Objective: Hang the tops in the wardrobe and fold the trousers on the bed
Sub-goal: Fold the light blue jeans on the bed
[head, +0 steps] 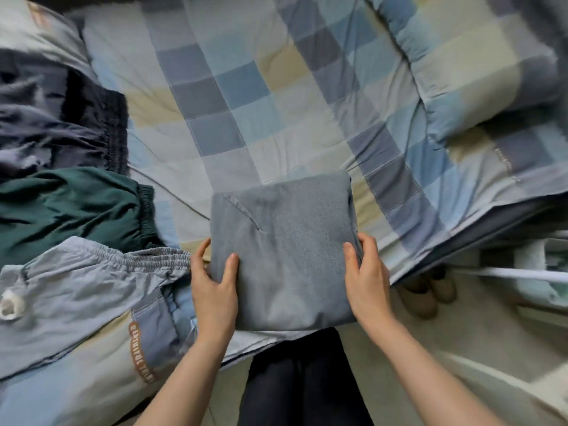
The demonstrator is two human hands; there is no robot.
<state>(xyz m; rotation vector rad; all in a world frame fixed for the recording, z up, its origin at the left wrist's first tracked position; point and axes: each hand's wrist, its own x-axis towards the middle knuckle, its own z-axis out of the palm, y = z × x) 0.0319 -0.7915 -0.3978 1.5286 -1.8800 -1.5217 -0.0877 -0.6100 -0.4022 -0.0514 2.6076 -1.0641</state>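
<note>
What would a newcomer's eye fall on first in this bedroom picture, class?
First, the folded grey-blue trousers, a neat square at the near edge of the blue, grey and cream checked quilt, gripped on either side by the left hand and the right hand. Next, at the left, three unfolded pairs: dark navy trousers farthest, dark green trousers in the middle, pale grey trousers nearest.

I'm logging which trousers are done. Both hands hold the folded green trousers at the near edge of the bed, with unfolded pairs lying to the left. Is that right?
Not quite. In the head view the folded trousers held by the left hand and right hand are grey-blue, not green. The green pair lies unfolded to the left. The rest stands: near edge of the bed, unfolded pairs on the left.
</note>
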